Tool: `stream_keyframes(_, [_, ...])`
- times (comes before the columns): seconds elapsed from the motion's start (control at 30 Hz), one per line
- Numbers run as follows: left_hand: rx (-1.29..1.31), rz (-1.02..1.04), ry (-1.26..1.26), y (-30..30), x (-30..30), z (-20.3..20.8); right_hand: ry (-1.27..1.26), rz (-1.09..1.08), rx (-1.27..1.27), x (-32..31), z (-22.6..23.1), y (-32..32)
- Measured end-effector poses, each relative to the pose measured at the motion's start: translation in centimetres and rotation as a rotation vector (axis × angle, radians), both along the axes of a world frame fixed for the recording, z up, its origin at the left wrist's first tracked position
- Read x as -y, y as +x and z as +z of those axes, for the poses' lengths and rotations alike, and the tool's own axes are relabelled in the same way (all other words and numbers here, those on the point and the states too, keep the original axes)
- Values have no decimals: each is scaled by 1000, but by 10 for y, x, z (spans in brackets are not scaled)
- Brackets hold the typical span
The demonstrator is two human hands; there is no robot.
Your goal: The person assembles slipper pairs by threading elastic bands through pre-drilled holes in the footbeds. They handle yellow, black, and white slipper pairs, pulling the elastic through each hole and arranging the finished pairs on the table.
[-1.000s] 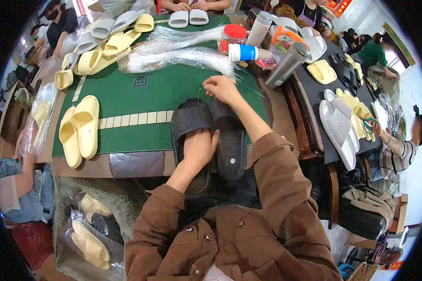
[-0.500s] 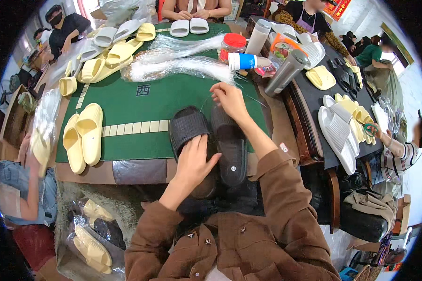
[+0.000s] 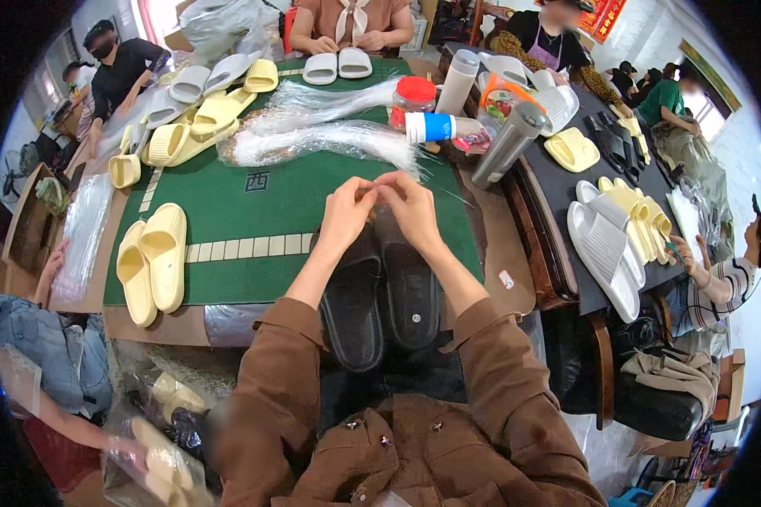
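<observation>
Head view: two bare hands met above the near right part of a green mat [image 3: 228,211], which served as the reference for every position given. Left hand [image 3: 347,211] and right hand [image 3: 408,203] touched at the fingertips; on both, thumb and fingers were drawn together in a close pinch, and whether a thin strand lay between them could not be told. Directly below, the black slippers [image 3: 353,313] stood side by side, their fronts on the mat under the hands, partly hidden, and their heels reaching past its near edge.

To the left of the forearms, a broad stretch of green surface separated them from the cream slippers [image 3: 150,262], set at the mat's near left corner. To the right, only a narrow strip lay between the right forearm and the mat's right edge. Ahead, a bundle of white ties [image 3: 330,144] crossed the mat's far half, with a short gap before the fingertips. At its far right margin stood a red-lidded jar [image 3: 413,103]; beyond that margin, a grey flask [image 3: 511,144] leaned outward.
</observation>
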State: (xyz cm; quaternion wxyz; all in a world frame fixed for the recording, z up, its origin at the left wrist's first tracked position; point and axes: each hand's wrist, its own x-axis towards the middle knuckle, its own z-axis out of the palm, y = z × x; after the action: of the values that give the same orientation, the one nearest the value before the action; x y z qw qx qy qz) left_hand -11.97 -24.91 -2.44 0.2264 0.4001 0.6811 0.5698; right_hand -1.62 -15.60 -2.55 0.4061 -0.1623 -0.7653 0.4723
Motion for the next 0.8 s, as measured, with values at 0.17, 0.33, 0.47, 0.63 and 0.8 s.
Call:
stream_keyframes(0.17, [128,37,4,-1,-2,-18,70,-51,-40,6,-10,-1])
stream_keyframes(0.33, [77,64,8,0,3,-20,94,-113,-150,2,-22,-5])
stream_keyframes(0.47, [177,147,92,0,7,-23,23,-209,-51,2,-23,-1])
stream_keyframes(0.63, [264,179,198,-2,7,-27,64,-194,23,4,-24,-2])
stream_keyframes(0.8, [162,173,96,4,9,-17,93,-178,23,5,-22,-1])
